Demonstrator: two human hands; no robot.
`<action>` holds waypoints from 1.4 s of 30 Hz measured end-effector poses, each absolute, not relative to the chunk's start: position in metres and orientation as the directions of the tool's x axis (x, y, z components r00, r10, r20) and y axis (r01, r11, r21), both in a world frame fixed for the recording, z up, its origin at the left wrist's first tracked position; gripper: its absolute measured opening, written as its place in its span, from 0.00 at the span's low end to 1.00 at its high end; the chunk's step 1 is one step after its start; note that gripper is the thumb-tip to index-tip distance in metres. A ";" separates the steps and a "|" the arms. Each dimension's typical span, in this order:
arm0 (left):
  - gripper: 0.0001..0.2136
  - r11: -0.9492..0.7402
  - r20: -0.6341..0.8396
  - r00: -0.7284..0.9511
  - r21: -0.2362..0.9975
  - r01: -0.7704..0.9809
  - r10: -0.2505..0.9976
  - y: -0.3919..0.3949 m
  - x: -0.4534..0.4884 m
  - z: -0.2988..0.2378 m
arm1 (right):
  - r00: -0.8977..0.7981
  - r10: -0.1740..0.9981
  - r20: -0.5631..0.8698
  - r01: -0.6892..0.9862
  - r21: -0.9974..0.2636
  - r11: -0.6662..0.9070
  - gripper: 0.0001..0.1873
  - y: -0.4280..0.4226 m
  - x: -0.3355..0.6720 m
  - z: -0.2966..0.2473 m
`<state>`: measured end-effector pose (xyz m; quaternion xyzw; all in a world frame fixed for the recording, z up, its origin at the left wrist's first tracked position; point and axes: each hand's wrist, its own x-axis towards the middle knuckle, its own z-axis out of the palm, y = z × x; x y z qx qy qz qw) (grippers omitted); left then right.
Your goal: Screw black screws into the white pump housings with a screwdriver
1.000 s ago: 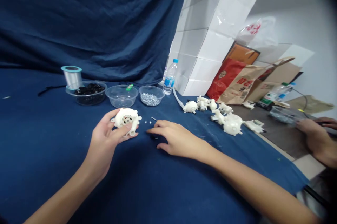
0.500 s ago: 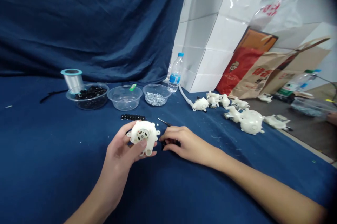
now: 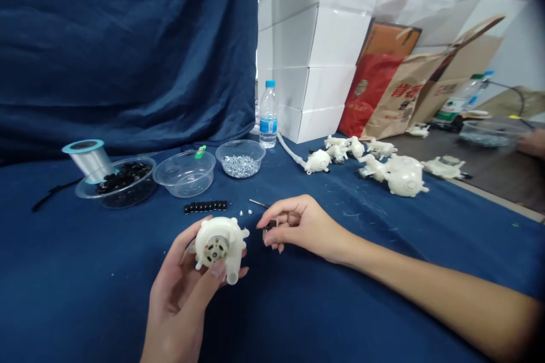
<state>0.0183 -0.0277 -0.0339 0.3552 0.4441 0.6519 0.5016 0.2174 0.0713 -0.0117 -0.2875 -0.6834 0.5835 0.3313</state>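
Note:
My left hand grips a round white plastic pump housing with a metal motor face and a short outlet pipe, held above the blue cloth. My right hand is just to its right, fingers pinched on a small black part. A row of small black pieces, a thin metal pin and two tiny screws lie on the cloth just beyond both hands.
Three clear bowls stand behind: black parts with a wire spool, an empty bowl, and screws. A water bottle, white boxes, paper bags and several white pump housings sit to the right. Another person's hand shows at far right.
My left hand brought the pump housing nearer and lower. My right hand lifted off the cloth and now pinches a small black part. The view swung left.

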 end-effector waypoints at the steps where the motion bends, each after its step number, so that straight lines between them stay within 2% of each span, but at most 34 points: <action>1: 0.24 -0.092 0.008 -0.244 0.937 -0.338 0.970 -0.028 0.018 -0.034 | -0.623 0.777 0.089 -0.036 -0.996 0.086 0.13 0.070 0.217 -0.010; 4: 0.25 -0.080 0.002 -0.236 0.943 -0.324 0.972 -0.032 0.016 -0.035 | -0.647 0.762 0.027 -0.123 -0.990 -0.069 0.14 0.062 0.214 -0.006; 7: 0.26 -0.093 0.026 -0.221 0.950 -0.298 0.975 -0.038 0.016 -0.036 | -0.663 0.749 -0.002 -0.156 -0.978 -0.141 0.14 0.054 0.211 -0.003; 12: 0.25 -0.087 -0.010 -0.313 0.951 -0.296 0.950 -0.042 0.028 -0.024 | -0.649 0.760 0.022 -0.162 -0.981 -0.110 0.11 0.049 0.208 0.001; 16: 0.25 -0.058 -0.070 -0.380 0.948 -0.314 0.923 -0.045 0.037 -0.014 | -0.655 0.753 0.065 -0.175 -0.982 -0.067 0.14 0.047 0.206 0.002; 20: 0.29 -0.022 -0.076 -0.348 0.963 -0.270 0.934 -0.046 0.033 -0.016 | -0.668 0.742 0.056 -0.141 -0.989 -0.053 0.08 0.046 0.205 0.002; 24: 0.29 -0.004 -0.062 -0.313 0.979 -0.206 0.948 -0.041 0.026 -0.022 | -0.646 0.763 0.021 -0.111 -0.992 -0.066 0.06 0.050 0.204 -0.001; 28: 0.29 -0.028 -0.022 -0.245 0.980 -0.199 0.969 -0.033 0.018 -0.031 | -0.632 0.775 -0.005 -0.113 -0.989 -0.099 0.08 0.055 0.206 -0.006; 33: 0.30 -0.013 -0.043 -0.251 0.977 -0.215 0.967 -0.033 0.015 -0.035 | -0.652 0.758 -0.016 -0.130 -0.983 -0.133 0.11 0.055 0.210 -0.006; 42: 0.28 -0.010 -0.071 -0.288 0.962 -0.272 0.955 -0.035 0.017 -0.032 | -0.709 0.685 -0.168 -0.172 -0.901 -0.398 0.06 0.061 0.214 -0.003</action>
